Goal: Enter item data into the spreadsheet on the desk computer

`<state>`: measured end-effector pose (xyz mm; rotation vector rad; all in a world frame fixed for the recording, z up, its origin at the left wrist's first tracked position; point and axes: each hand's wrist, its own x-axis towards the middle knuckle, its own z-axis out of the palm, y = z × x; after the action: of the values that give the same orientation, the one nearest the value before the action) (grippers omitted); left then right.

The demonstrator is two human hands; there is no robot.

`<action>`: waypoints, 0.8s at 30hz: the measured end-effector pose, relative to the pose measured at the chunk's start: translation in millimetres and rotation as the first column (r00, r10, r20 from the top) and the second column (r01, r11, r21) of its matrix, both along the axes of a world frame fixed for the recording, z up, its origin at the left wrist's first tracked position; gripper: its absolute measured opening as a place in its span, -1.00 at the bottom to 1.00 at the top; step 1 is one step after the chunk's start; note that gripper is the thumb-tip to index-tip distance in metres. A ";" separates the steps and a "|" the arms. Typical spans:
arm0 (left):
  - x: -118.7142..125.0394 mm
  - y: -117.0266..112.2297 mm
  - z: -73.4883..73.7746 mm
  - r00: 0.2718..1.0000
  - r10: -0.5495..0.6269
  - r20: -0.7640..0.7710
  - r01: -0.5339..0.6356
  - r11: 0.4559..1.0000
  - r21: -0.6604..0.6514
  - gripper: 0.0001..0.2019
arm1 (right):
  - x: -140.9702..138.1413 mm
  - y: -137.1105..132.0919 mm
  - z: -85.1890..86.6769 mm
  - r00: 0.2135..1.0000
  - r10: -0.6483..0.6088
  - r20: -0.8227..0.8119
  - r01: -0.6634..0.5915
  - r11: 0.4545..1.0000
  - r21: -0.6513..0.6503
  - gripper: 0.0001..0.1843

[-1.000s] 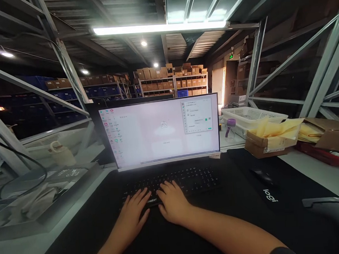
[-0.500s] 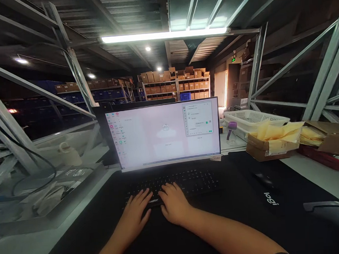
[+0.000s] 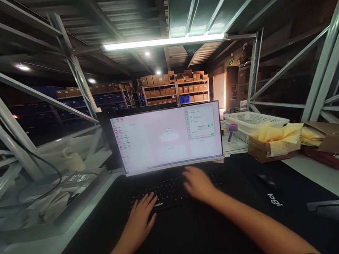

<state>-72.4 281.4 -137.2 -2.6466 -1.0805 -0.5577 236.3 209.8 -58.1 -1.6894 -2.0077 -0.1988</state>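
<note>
A black keyboard (image 3: 167, 189) lies on a dark desk mat (image 3: 176, 234). My left hand (image 3: 143, 216) rests with spread fingers over the keyboard's lower left part, holding nothing. Above its right half is my right hand (image 3: 198, 184), blurred by motion, with its fingers bent down; I cannot tell whether the fingertips touch the keys. Behind the keyboard stands a monitor (image 3: 159, 143), lit, with icons at the left and a chat-like window at the upper right. To the right of the keyboard, a black mouse (image 3: 266, 181) sits on the mat.
On the right are a purple-topped bottle (image 3: 232, 134), a white basket (image 3: 257, 117), and a cardboard box (image 3: 263, 150) of yellow envelopes. A dark grey device (image 3: 332, 211) lies at the right edge. A tray (image 3: 63, 221) of plastic-wrapped items stands left. Metal rack posts (image 3: 80, 78) flank the desk.
My right hand has lifted from the middle of the keyboard and moved right and away from me, over its right half. My left hand stays at the left keys. The view has shifted slightly.
</note>
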 end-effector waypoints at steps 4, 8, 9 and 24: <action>1.0 0.6 -0.3 1.000 -0.006 0.016 0.006 1.000 0.014 -0.50 | 133.2 -24.7 11.3 0.904 -0.419 0.081 0.422 0.906 -0.022 -0.58; 1.4 5.3 -4.6 0.999 -0.013 0.046 0.012 1.000 0.020 -0.52 | 232.3 -69.4 -16.6 0.653 -0.750 0.106 0.758 0.645 -0.100 -0.48; 1.3 6.4 -5.8 0.999 -0.013 0.050 0.012 1.000 0.019 -0.52 | 245.0 -79.7 -26.1 0.623 -0.774 0.114 0.782 0.612 -0.119 -0.44; -1.1 10.2 -9.6 0.997 -0.030 0.077 0.028 0.999 0.025 -0.52 | 257.5 -122.4 -76.9 0.734 -0.677 0.048 0.677 0.726 -0.119 -0.47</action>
<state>-73.5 291.6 -146.8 -2.6436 -1.0514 -0.6803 493.8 87.4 -134.9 -2.4535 -1.3213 -0.3212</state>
